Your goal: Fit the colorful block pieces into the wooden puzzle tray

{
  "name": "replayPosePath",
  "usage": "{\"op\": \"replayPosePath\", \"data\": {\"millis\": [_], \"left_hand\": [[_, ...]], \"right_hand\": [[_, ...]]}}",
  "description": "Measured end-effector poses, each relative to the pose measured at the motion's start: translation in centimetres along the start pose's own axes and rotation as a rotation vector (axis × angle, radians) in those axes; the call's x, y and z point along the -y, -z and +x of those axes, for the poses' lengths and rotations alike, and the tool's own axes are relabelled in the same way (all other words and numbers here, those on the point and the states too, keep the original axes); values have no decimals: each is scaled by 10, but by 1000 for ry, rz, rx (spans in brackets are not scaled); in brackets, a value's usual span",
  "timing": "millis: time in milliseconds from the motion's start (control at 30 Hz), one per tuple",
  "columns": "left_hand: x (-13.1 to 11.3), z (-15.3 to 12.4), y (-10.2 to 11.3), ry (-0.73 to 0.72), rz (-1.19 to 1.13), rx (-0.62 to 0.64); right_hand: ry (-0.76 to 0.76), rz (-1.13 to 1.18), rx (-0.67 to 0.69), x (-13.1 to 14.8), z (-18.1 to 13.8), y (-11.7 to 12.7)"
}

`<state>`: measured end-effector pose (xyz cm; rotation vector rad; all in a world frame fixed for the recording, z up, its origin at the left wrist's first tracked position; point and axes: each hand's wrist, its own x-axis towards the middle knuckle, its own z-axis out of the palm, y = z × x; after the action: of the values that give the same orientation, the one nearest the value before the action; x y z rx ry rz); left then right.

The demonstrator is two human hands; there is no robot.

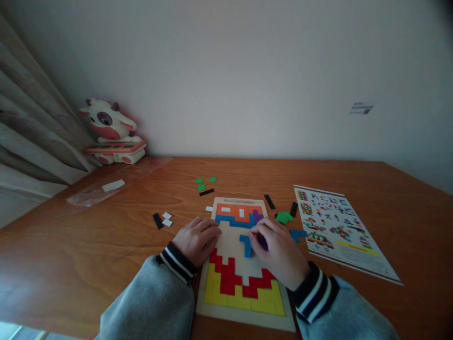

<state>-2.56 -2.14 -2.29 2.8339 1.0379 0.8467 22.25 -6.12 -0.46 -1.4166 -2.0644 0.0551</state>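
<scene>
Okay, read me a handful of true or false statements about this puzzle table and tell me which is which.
1. The right hand has a purple piece in its grip over the puzzle board. True.
2. The printed sheet lies left of the board. False: it lies to its right.
3. The yellow pieces sit at the board's near end. True.
4. The left hand holds a green piece. False: it rests on the board's left edge, nothing seen in it.
5. The cow toy stands on the board. False: it sits far left, by the wall.
</scene>
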Motion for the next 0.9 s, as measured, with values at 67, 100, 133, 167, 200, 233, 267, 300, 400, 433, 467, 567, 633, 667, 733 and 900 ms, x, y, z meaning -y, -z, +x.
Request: {"op": "replayPosePath", "data": {"millis": [67, 100, 133, 167, 200, 233, 267, 300, 400, 433, 467, 567, 633, 667, 733, 900], "left_hand": [[0, 0, 1, 2, -6, 0], [0, 0, 1, 2, -10, 1], [0, 0, 2, 4, -15, 6], [0, 0, 2, 5, -19, 13], [0, 0, 2, 6, -22, 16], [0, 0, 3, 9, -23, 15], [0, 0, 3, 13, -23, 16], [0, 0, 2, 16, -24, 17], [-1, 0, 2, 26, -29, 22], [-1, 0, 1, 26, -30, 25], [-1, 0, 1, 26, -31, 24], [-2, 0, 2, 22, -36, 18], [-2, 0, 2, 21, -37, 19], [-2, 0, 2, 22, -36, 21], [-1, 0, 2, 18, -33, 27], [0, -1, 2, 5, -16, 28]], "right_hand": [[84, -46, -12, -1, -4, 1], [155, -42, 0, 0, -6, 2], [239, -26, 22, 1, -9, 3], [328, -6, 44, 2, -12, 4], [404, 11, 56, 4, -16, 5], [459, 20, 61, 5, -20, 6], [489, 23, 59, 5, -23, 7], [497, 23, 53, 5, -27, 7], [433, 11, 38, -1, -33, 8], [401, 3, 33, -3, -33, 9], [373, -7, 31, -6, -33, 9], [317, -36, 30, -12, -32, 9], [294, -48, 21, -11, -31, 8], [285, -49, 16, -11, -32, 7], [275, -39, 14, -9, -32, 6], [187, 41, 19, -25, -28, 12]]}}
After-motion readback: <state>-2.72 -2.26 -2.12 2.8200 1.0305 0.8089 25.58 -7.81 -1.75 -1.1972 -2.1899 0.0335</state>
